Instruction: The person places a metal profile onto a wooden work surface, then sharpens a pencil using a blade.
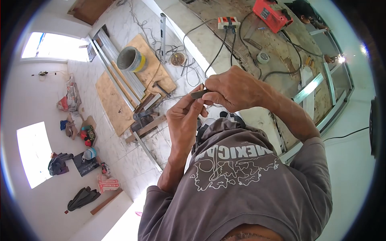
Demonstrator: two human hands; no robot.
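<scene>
In front of my chest, both hands meet around a small dark flat piece (198,95) with a rounded end. It looks like a short blade or metal strip, but its exact kind is unclear. My left hand (183,120) pinches it from below between thumb and fingertips. From the other side my right hand (237,90) closes on it with thumb and curled fingers, which hide part of it. Below the hands is my grey-brown shirt (237,172) with white lettering.
A grey bucket (129,60) stands among metal profiles (114,82) on a plywood sheet (108,100). A hammer (161,88) lies nearby. At right are an outlet box (228,23), a red machine (272,16), cables and a metal frame where another person (307,18) works near bright sparks.
</scene>
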